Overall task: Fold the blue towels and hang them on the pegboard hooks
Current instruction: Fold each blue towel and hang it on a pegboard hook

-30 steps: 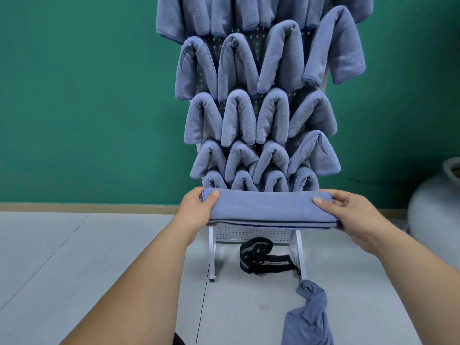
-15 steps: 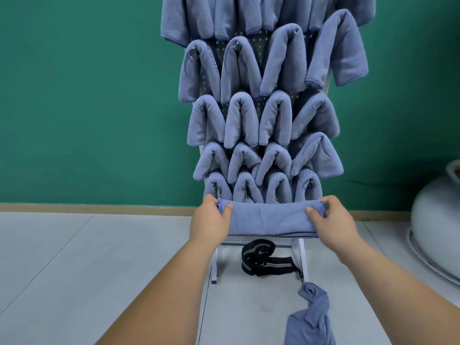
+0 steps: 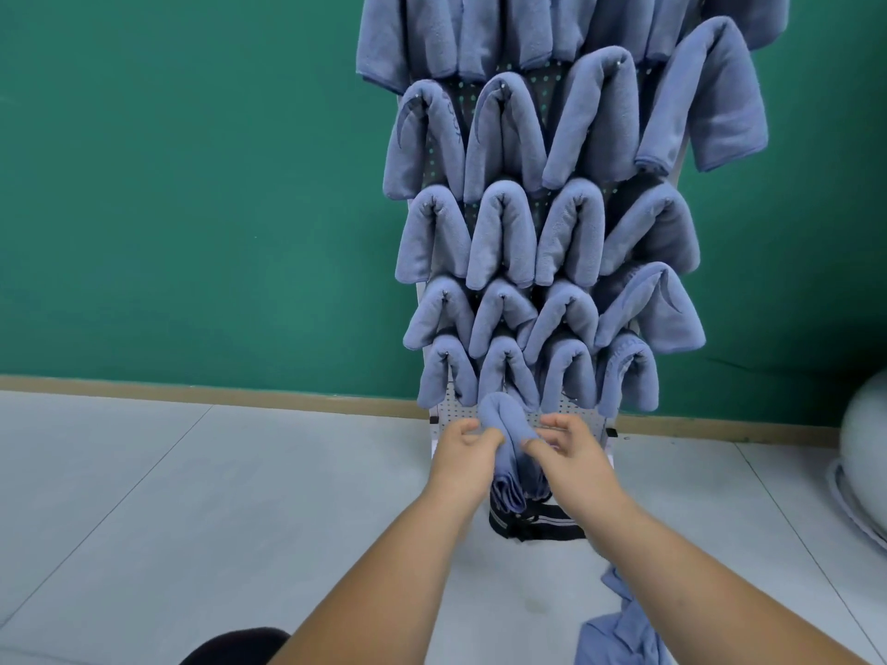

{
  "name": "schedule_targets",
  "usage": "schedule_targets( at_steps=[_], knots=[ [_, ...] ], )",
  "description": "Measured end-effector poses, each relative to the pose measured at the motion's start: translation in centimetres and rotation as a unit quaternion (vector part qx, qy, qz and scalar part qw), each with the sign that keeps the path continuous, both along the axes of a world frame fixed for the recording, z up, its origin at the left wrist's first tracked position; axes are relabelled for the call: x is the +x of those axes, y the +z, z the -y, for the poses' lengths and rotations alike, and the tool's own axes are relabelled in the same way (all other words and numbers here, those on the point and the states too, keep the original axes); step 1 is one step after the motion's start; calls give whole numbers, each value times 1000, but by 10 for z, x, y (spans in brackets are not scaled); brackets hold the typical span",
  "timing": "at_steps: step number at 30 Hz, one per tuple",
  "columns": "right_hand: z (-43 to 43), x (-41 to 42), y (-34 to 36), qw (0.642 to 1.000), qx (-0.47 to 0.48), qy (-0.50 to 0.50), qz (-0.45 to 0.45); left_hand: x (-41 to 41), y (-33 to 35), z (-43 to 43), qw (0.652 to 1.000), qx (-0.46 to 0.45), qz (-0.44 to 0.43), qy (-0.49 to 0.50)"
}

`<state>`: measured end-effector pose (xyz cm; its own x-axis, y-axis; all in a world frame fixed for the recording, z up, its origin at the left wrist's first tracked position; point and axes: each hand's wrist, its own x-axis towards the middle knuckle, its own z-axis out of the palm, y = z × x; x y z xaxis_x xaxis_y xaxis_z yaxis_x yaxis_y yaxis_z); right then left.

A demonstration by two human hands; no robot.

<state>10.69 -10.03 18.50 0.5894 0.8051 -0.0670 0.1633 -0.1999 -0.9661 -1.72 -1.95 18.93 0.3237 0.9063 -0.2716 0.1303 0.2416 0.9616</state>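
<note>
Towel [image 3: 504,424] draped low on pegboard [image 3: 456,417], squeezed right between left hand [image 3: 463,453] and right hand [image 3: 573,455], both curled and pinching it.

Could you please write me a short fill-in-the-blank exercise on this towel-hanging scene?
1. The wall behind the pegboard is ____.
2. The folded towel held by the left hand and right hand is ____.
3. The striped strap on the floor under the pegboard is mostly ____.
Missing words: green; blue; black.
</note>
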Motion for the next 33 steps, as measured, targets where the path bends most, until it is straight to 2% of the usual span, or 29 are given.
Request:
schedule_targets(
  at_steps=[6,9,15,20,25,28,33],
  knots=[
    [-21,-17,-12,996,-64,39,-47,-21,-19,-10,998,32,-54,19],
    [-36,-35,-23,996,-73,57,-2,-26,-34,-13,999,36,-30,9],
    [-75,-56,-44,994,-67,48,77,-34,-54,-39,997,47,0,60],
    [-102,-60,-45,994,-47,25,98,-35,-67,-70,990,108,-43,81],
    [-133,-44,-53,981,-40,17,191,-30,-75,-99,982,157,-61,83],
    [-148,-26,-58,978,-37,21,205,-24,-79,-115,980,173,-71,71],
    [-158,-1,-74,973,5,-50,225,-8,-81,-130,971,225,-65,48]
  ],
)
